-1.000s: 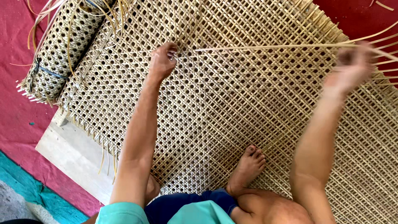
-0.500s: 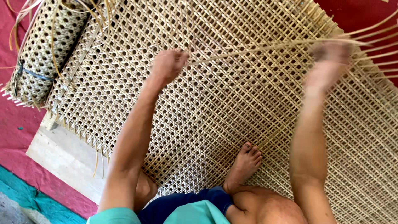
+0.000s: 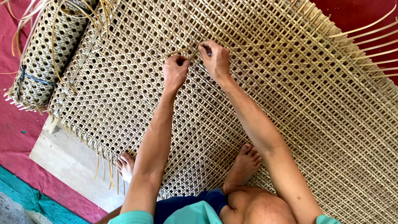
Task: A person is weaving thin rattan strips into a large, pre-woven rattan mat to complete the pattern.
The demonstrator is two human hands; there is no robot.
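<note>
A large open-weave cane mat (image 3: 315, 108) lies flat under me. My left hand (image 3: 175, 71) and my right hand (image 3: 214, 59) meet near the mat's upper middle. Both pinch a thin pale cane strip (image 3: 179, 52) that pokes out of the weave between them. My left foot (image 3: 125, 165) rests at the mat's near edge. On the weave below my right arm sits my right foot (image 3: 244, 165).
A rolled bundle of woven cane (image 3: 45, 54) with loose strands lies at the upper left. A pale wooden board (image 3: 70, 159) sits under the mat's left edge, on red floor covering (image 3: 12, 124). Loose strip ends (image 3: 369, 37) stick out at the upper right.
My right hand has come in from the far right to the middle, beside my left hand. The long strip it pulled out to the right is now drawn into the weave.
</note>
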